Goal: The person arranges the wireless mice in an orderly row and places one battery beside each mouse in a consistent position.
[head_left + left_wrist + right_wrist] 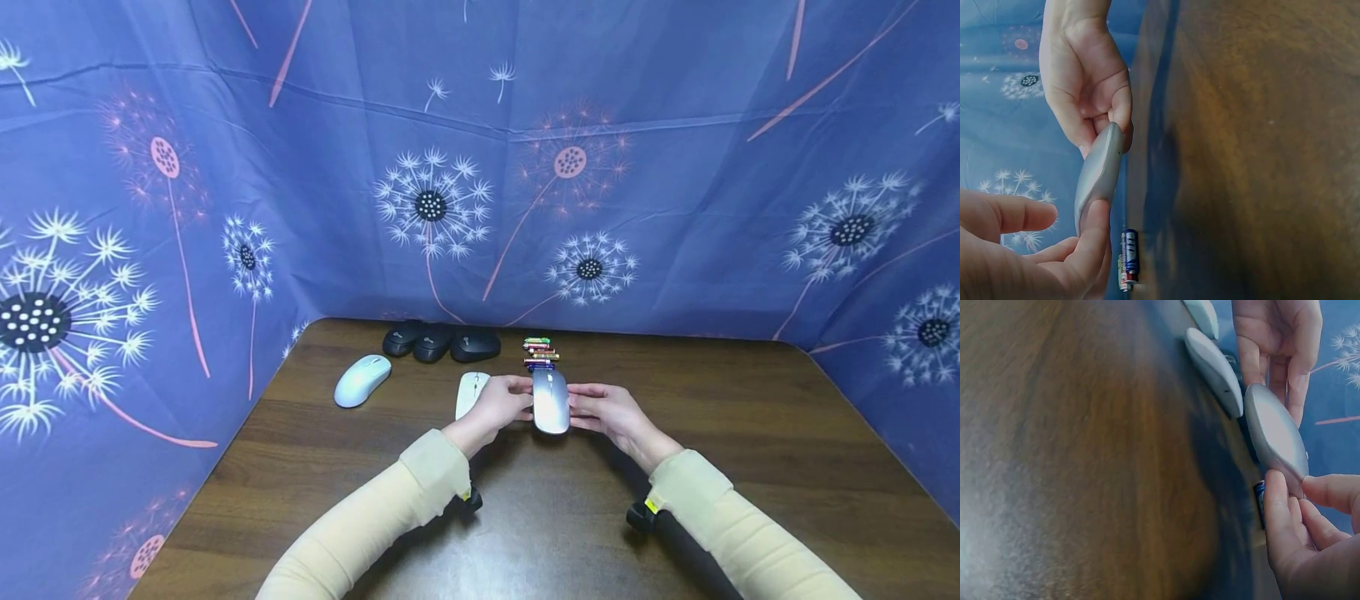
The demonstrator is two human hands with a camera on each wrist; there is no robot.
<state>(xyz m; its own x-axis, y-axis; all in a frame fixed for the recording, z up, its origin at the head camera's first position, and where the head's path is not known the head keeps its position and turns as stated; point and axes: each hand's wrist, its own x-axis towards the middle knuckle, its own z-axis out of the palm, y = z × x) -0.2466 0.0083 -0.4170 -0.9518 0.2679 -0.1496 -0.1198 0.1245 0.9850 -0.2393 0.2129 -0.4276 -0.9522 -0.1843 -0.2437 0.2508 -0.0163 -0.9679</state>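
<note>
"One silver mouse (551, 407): where is it, and who has it?"

"Just right of centre, lower half of the head view, directly below the batteries (542, 357). The left hand's (497, 405) fingers pinch one side, the right hand's (613, 415) fingers the other."

"How should it be handled?"

"Lightly, I'd say: even pressure at both edges, neither hand tugging, and the left one kept clear of the white mouse (470, 393) beside it."
</note>
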